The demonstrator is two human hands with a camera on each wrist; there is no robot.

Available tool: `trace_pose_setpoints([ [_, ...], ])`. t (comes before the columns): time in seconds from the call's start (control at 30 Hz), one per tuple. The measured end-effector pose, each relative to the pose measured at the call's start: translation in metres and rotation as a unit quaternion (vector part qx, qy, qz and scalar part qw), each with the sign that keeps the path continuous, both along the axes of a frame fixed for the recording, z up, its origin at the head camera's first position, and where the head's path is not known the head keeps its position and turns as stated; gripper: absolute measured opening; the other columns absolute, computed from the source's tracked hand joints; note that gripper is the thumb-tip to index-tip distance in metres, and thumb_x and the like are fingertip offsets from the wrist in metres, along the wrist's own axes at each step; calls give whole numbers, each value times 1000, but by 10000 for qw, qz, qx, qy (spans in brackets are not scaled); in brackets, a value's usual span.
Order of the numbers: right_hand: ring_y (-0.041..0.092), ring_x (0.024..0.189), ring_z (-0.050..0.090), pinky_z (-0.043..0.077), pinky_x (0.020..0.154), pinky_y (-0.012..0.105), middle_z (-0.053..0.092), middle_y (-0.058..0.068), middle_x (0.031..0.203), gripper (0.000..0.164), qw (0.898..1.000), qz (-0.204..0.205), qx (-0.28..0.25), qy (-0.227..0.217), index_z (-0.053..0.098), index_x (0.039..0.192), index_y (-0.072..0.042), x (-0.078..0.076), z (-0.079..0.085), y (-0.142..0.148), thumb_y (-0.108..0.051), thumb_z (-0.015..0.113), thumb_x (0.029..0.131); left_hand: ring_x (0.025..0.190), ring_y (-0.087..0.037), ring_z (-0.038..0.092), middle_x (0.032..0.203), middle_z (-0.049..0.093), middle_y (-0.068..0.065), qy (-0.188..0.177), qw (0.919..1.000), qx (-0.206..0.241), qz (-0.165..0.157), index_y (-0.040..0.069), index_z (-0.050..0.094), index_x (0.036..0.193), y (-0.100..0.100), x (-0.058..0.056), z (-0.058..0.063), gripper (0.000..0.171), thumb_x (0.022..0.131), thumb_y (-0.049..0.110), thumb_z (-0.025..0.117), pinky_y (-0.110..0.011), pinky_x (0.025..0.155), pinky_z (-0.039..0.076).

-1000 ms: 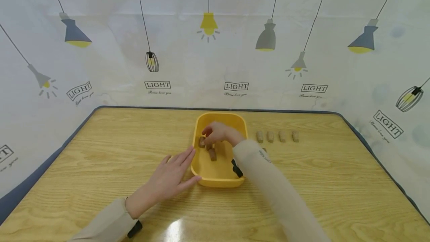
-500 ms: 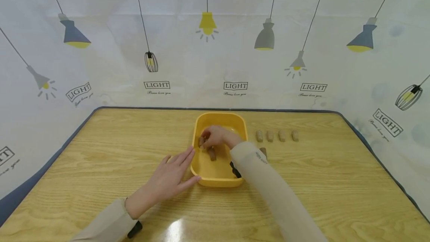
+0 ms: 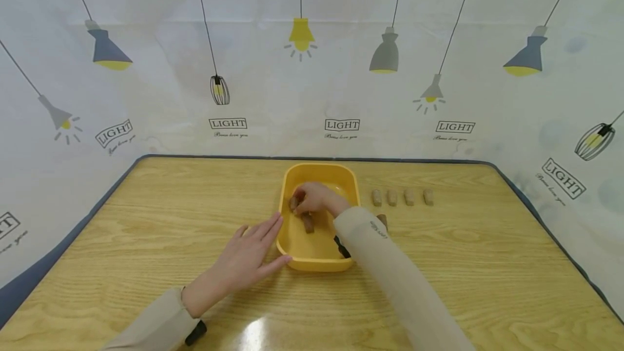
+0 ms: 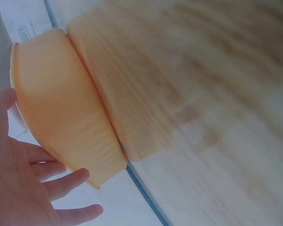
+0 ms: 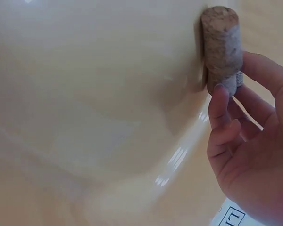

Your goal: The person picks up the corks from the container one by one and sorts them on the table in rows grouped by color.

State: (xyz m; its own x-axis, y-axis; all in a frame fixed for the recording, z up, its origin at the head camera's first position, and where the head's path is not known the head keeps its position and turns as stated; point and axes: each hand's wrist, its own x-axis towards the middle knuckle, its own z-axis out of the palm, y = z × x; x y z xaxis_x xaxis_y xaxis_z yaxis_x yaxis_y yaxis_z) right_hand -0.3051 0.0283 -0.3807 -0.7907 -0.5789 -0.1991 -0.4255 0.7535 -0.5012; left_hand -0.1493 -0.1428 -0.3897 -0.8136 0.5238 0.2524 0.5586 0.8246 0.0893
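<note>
1 grip (image 3: 316,197) (right) down inside tub (image 3: 312,246)

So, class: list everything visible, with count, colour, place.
Table: one, yellowish, foreground
Border: one, blue, around table
Bin: one, yellow, on table
Corks: at least two, brown, in bin
Loose corks: four, tan, right of bin
Half-hidden piece: one, brown, by right sleeve
Backdrop: one, white, behind table
Printed lamps: eight, mixed colours, backdrop
LIGHT labels: six, black, backdrop
Unclear objects: two, black, beside sleeves
Left hand: one, at bin's rim
Right hand: one, grip on cork
Sleeves: two, beige, both arms
</note>
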Motion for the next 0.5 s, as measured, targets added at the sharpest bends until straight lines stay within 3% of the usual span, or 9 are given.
trace_pose_setpoints([
  [0.23, 15, 80, 50, 41, 76, 26, 59, 0, 88, 15, 9997, 236, -109, -7, 65, 92, -6, -1, 11, 5, -11, 66, 79, 113, -27, 43, 140, 30, -9, 39, 10000, 36, -40, 3, 31, 137, 0, 1, 0, 73, 87, 56, 38, -53, 89, 31],
  [0.5, 17, 92, 52, 39, 84, 28, 61, 3, 92, 13, 9962, 733, -60, 474, 65, 90, -5, -3, 35, 9, -9, 63, 78, 112, -27, 44, 139, 31, -9, 101, 9999, 46, -70, 4, 31, 137, -1, 0, 0, 73, 87, 56, 38, -52, 88, 32],
])
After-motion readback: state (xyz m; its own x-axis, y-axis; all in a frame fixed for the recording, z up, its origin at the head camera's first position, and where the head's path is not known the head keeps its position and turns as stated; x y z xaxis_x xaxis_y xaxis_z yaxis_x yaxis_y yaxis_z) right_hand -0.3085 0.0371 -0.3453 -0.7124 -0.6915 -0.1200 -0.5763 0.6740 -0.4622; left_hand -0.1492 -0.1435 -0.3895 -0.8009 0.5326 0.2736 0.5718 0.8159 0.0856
